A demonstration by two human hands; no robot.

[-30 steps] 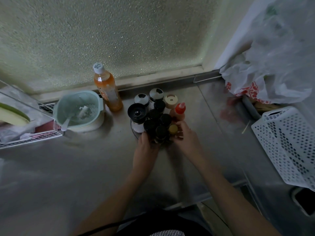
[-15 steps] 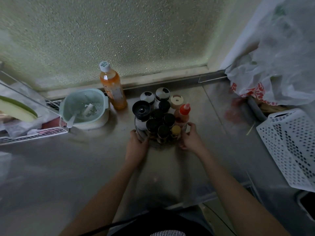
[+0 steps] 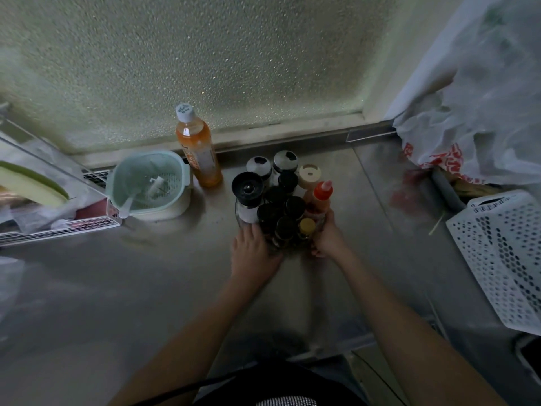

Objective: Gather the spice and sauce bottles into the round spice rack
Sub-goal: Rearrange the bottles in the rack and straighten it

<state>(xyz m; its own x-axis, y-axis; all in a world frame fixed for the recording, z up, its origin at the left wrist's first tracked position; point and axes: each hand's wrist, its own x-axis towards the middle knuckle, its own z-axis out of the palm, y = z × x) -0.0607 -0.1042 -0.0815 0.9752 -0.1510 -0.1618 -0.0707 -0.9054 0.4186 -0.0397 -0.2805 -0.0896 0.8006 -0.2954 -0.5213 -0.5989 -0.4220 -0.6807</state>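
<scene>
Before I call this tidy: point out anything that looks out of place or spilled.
One tall orange bottle stands outside the spice rack, upright beside the green strainer bowl. A reddish smear marks the counter right of the rack. Nothing looks tipped.

On the shiny metal counter (image 3: 336,291) are set a round spice rack (image 3: 278,244) full of bottles, an orange drink bottle (image 3: 197,149), a green bowl (image 3: 149,186), a white basket (image 3: 500,253) and plastic bags (image 3: 456,142).

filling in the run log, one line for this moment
left hand: on spice rack | right hand: on rack | bottles: inside | orange drink bottle: outside
</scene>
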